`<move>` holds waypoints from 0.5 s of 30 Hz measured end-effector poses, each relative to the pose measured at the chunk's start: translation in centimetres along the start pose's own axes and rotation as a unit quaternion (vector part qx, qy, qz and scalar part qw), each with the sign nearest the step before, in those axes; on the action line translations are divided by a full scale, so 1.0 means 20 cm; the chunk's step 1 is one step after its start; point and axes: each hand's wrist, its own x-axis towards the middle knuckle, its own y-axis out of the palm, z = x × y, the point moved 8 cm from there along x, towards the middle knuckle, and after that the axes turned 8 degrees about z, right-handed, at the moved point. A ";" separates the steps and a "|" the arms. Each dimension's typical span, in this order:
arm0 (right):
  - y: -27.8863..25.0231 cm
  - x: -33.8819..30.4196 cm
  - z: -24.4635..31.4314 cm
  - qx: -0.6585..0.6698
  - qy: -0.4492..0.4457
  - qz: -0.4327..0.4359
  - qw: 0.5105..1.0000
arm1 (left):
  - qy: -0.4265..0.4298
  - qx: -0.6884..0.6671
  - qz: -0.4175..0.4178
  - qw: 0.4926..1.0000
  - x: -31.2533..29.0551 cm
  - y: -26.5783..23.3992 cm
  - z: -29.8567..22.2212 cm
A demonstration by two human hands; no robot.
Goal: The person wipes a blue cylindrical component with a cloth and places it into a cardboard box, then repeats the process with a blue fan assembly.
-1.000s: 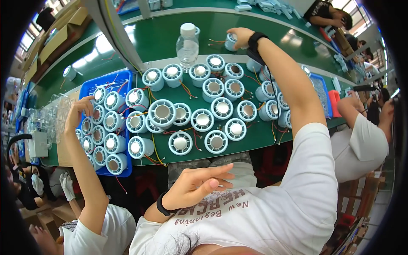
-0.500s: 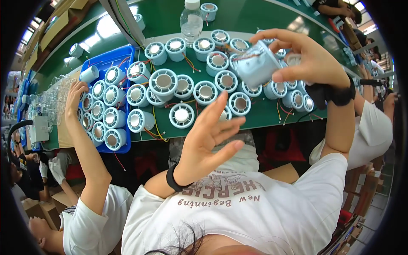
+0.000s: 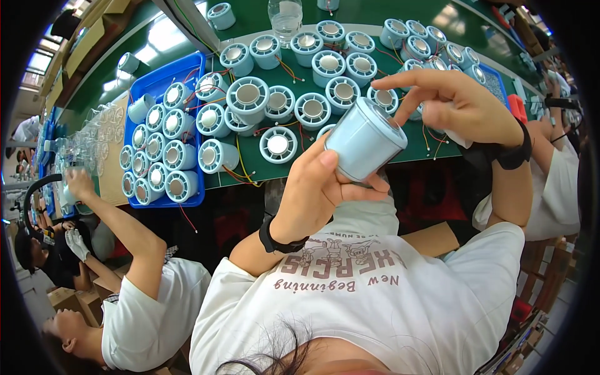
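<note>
My left hand point(image 3: 319, 181) is closed round a light-blue cylindrical housing point(image 3: 364, 142), held tilted above the table's near edge. At its upper right end, a dark round face shows in part. My right hand point(image 3: 459, 106) is close to that end, index finger stretched out and another fingertip at the rim. A small white piece point(image 3: 461, 139) shows under the right palm; what it is I cannot make out. Beyond both hands stand several like housings, with ribbed rings, round silvery or white centres and thin coloured wires, one of them a housing point(image 3: 248, 100) raised above its neighbours.
A blue tray point(image 3: 199, 62) full of such housings lies to the left, beside clear plastic parts point(image 3: 100, 134). A clear bottle point(image 3: 285, 22) and a metal post point(image 3: 181, 25) stand at the back. A co-worker's arm point(image 3: 122, 219) reaches in at left; another person sits at right.
The housing has passed from my right hand to my left, which was open and has closed round it. My right hand has let go. The co-worker's hand has moved left, away from the tray.
</note>
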 end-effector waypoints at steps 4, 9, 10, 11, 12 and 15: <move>0.05 0.02 0.11 -0.144 -0.009 0.032 0.989 | -0.075 -0.011 -0.020 0.997 -0.01 -0.03 0.04; 0.13 0.04 0.12 -0.110 -0.023 0.043 0.993 | -0.114 -0.019 0.004 0.993 -0.01 -0.03 0.08; 0.15 0.05 0.13 -0.106 -0.044 0.041 0.993 | -0.114 -0.008 0.015 0.993 -0.02 -0.03 0.09; 0.16 0.04 0.13 -0.104 -0.059 0.036 0.992 | -0.117 0.001 0.032 0.993 -0.01 -0.02 0.10; 0.17 0.04 0.11 -0.110 -0.047 0.027 0.992 | -0.123 -0.004 0.045 0.991 -0.01 0.01 0.12; 0.18 0.00 0.08 -0.106 -0.085 -0.006 0.991 | -0.114 0.042 -0.032 0.992 0.00 -0.04 0.14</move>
